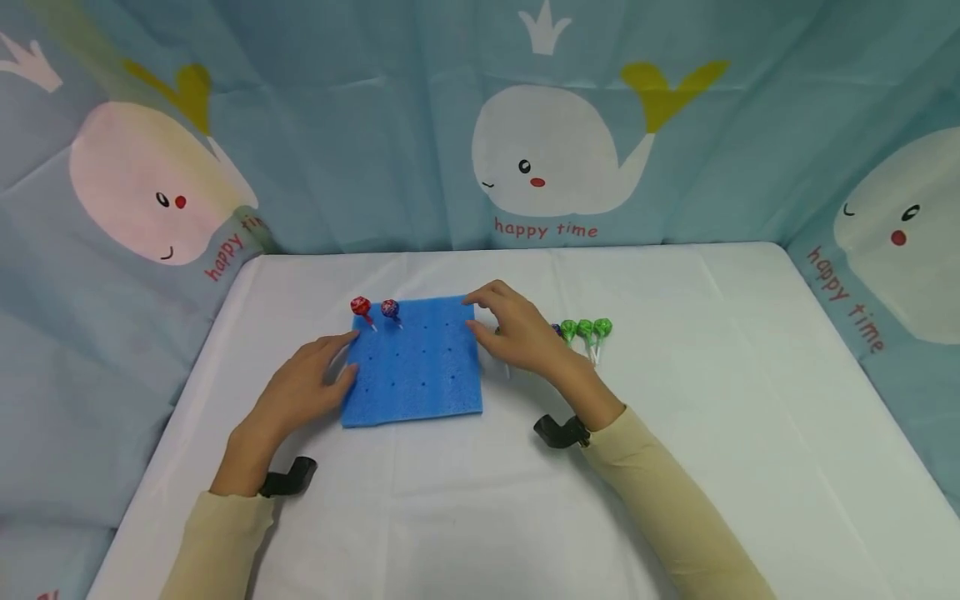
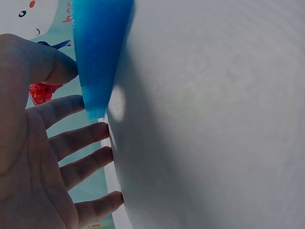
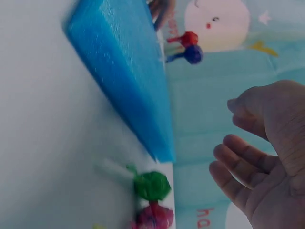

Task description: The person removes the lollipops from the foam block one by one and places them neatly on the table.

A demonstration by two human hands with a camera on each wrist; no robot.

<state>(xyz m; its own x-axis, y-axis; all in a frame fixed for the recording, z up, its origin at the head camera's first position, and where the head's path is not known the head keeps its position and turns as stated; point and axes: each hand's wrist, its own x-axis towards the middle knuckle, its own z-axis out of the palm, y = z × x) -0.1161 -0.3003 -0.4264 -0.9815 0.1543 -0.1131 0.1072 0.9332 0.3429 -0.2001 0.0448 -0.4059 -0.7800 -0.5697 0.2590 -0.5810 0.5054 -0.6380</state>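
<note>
A blue foam board [image 1: 420, 367] with rows of small holes lies on the table. Two lollipops stand in its back row: a red one [image 1: 361, 306] at the corner and a dark blue one [image 1: 390, 308] beside it. At the board's left edge my left hand [image 1: 303, 383] rests with spread fingers; in the left wrist view, its thumb and index fingertip touch the foam. Over the right edge hovers my right hand [image 1: 517, 329], fingers loosely bent, nothing between them. Beyond it lie green lollipops [image 1: 585, 328], partly hidden by the hand; a pink one [image 3: 155, 217] shows in the right wrist view.
A white cloth covers the table [image 1: 450, 517]. Blue curtains [image 1: 375, 167] printed with whales hang behind it and on both sides. Each wrist carries a black camera mount, such as the one on the right [image 1: 561, 432].
</note>
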